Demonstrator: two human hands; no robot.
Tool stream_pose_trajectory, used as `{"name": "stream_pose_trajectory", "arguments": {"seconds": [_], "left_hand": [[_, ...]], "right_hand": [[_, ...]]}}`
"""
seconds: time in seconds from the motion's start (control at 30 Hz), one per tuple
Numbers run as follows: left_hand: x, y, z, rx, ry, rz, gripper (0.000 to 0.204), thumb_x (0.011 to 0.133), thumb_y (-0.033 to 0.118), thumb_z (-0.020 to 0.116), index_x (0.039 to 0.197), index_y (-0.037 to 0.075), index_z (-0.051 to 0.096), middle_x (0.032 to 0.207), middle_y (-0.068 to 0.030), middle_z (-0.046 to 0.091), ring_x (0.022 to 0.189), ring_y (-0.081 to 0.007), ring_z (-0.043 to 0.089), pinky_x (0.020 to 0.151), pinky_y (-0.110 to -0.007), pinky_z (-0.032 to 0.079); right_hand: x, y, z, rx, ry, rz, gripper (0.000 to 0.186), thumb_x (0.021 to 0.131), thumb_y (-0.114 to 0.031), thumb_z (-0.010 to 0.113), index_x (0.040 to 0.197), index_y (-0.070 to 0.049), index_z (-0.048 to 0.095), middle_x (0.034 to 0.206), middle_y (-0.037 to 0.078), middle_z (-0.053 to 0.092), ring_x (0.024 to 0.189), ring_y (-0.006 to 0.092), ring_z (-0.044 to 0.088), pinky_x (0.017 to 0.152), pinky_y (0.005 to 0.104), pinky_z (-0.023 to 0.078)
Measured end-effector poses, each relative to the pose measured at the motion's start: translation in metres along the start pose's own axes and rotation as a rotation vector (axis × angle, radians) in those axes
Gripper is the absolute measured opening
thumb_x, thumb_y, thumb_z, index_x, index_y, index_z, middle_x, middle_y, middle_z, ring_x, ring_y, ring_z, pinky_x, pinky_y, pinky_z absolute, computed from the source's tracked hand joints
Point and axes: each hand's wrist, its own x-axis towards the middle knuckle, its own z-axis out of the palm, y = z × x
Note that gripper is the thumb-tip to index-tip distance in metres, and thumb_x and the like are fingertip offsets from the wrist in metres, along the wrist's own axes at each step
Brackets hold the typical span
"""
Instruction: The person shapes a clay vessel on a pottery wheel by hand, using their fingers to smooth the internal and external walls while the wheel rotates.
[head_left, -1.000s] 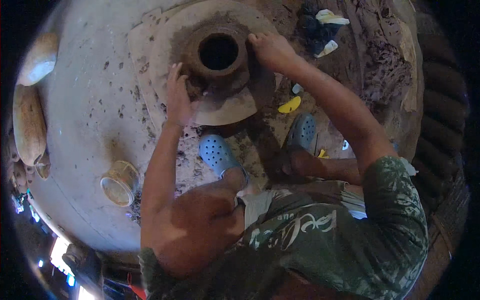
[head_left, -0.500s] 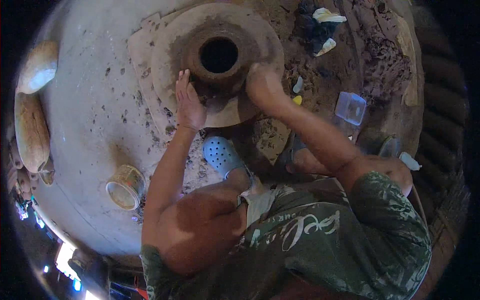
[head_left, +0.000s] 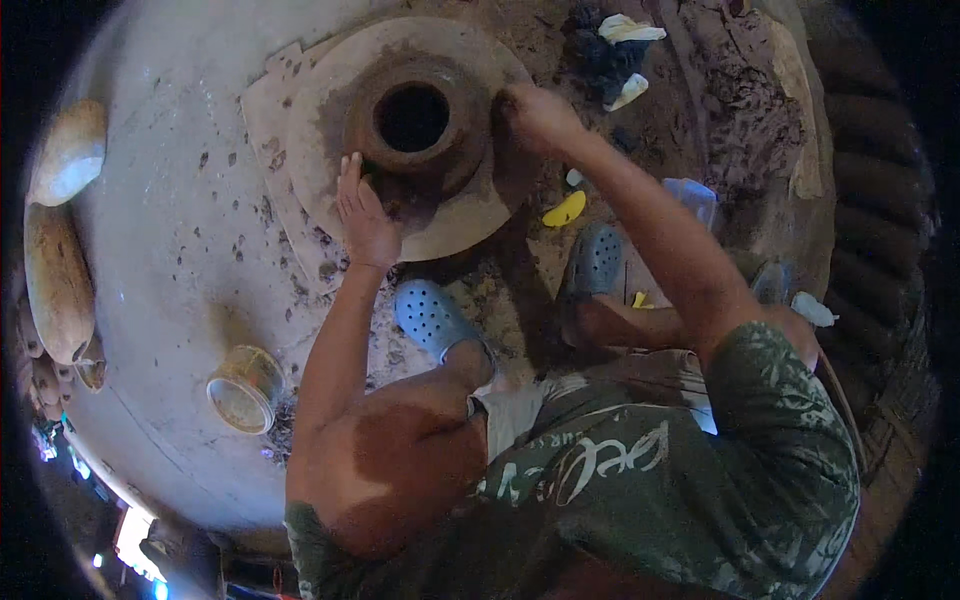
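Note:
A brown clay pot [head_left: 451, 148] with a round, dark mouth stands on a round, clay-smeared board [head_left: 330, 190]. My left hand [head_left: 370, 220] is at the pot's near left side, fingers stretched out and its fingertips by the wall. On the right, my right hand [head_left: 543, 120] is beside the pot with curled fingers. Its fingertips are in shadow by the wall, and whether they hold anything is hidden.
A small bucket [head_left: 245, 390] stands at the left, with gourd-like brown objects [head_left: 60, 285] beyond. Right of the board lie a yellow curved piece [head_left: 565, 209], a clear plastic container [head_left: 692, 200] and dark wet clay [head_left: 755, 120]. My blue clog [head_left: 432, 317] is close below the board.
My right hand has moved outward and farther along the pot's right side. The yellow piece, mostly covered before, now shows fully. My left hand stays by the near left wall.

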Motion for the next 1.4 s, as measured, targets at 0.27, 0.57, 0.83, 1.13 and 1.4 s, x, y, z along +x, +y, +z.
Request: {"name": "stream_pose_trajectory", "arguments": {"seconds": [0.27, 0.57, 0.83, 1.13, 1.4], "left_hand": [[-0.004, -0.008, 0.003, 0.023, 0.016, 0.020, 0.052, 0.088, -0.002, 0.059, 0.134, -0.009, 0.037, 0.161, -0.0249, 0.031, 0.152, -0.0442, 0.027, 0.125, -0.056, 0.024], [-0.004, -0.001, 0.000, 0.022, -0.041, -0.019, 0.050, 0.091, 0.003, 0.059, 0.133, -0.008, 0.035, 0.161, -0.0260, 0.031, 0.153, -0.0463, 0.025, 0.125, -0.057, 0.023], [-0.004, -0.013, 0.006, 0.047, 0.016, 0.049, 0.056, 0.084, 0.004, 0.068, 0.130, -0.008, 0.039, 0.163, -0.0224, 0.029, 0.154, -0.0440, 0.024, 0.125, -0.056, 0.022], [-0.005, -0.007, 0.002, 0.034, 0.006, 0.017, 0.067, 0.088, -0.008, 0.055, 0.148, -0.005, 0.027, 0.165, -0.0202, 0.026, 0.155, -0.0422, 0.022, 0.126, -0.053, 0.022], [-0.010, -0.014, 0.012, 0.077, 0.046, 0.050, 0.045, 0.096, 0.000, 0.050, 0.139, -0.007, 0.037, 0.165, -0.0197, 0.028, 0.155, -0.0405, 0.024, 0.125, -0.055, 0.024]], "right_hand": [[0.001, 0.003, 0.031, -0.125, 0.113, -0.271, 0.041, 0.087, -0.008, 0.057, 0.128, -0.005, 0.061, 0.122, 0.019, 0.064, 0.114, 0.0431, 0.061, 0.097, 0.0513, 0.052], [-0.056, -0.028, 0.075, -0.155, 0.223, -0.131, 0.034, 0.082, -0.005, 0.059, 0.114, 0.005, 0.062, 0.111, 0.025, 0.064, 0.111, 0.0451, 0.061, 0.094, 0.0531, 0.052], [-0.107, -0.112, 0.100, -0.071, -0.043, -0.261, 0.023, 0.084, -0.015, 0.062, 0.098, 0.002, 0.069, 0.096, 0.022, 0.069, 0.087, 0.0416, 0.070, 0.077, 0.0539, 0.056], [-0.020, -0.034, -0.010, -0.333, -0.174, 0.027, 0.029, 0.090, -0.018, 0.060, 0.114, -0.003, 0.067, 0.100, 0.022, 0.073, 0.096, 0.0403, 0.072, 0.080, 0.0539, 0.057], [-0.025, -0.039, 0.034, -0.444, -0.044, -0.115, 0.024, 0.091, -0.016, 0.058, 0.104, -0.001, 0.070, 0.090, 0.021, 0.075, 0.083, 0.0404, 0.074, 0.069, 0.0520, 0.059]]}}
